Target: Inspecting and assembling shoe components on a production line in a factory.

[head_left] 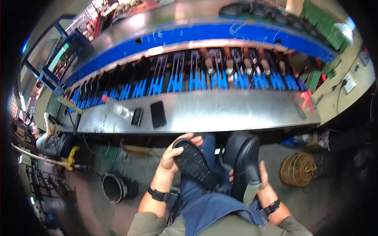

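Note:
In my left hand (171, 154) is a black shoe sole (195, 164), its ribbed tread facing up and the thumb pressed near the toe end. The fingers curl round its far edge. My right hand (264, 181) grips a black shoe (249, 155) from the side, over my right thigh. A pale greenish piece (249, 194) shows at the shoe's near end; I cannot tell what it is. Just left of that shoe, another smooth black shoe-like piece (234, 143) is partly hidden. The sole and the shoe are held apart above my lap and blue apron (214, 212).
Ahead runs a metal bench (204, 108) with a phone (158, 114), a small black object (137, 117) and a clear bottle (120, 109). Behind it is a conveyor rack with blue supports (175, 82). A bucket (113, 188) and round woven basket (296, 169) flank me. Another person (50, 142) sits far left.

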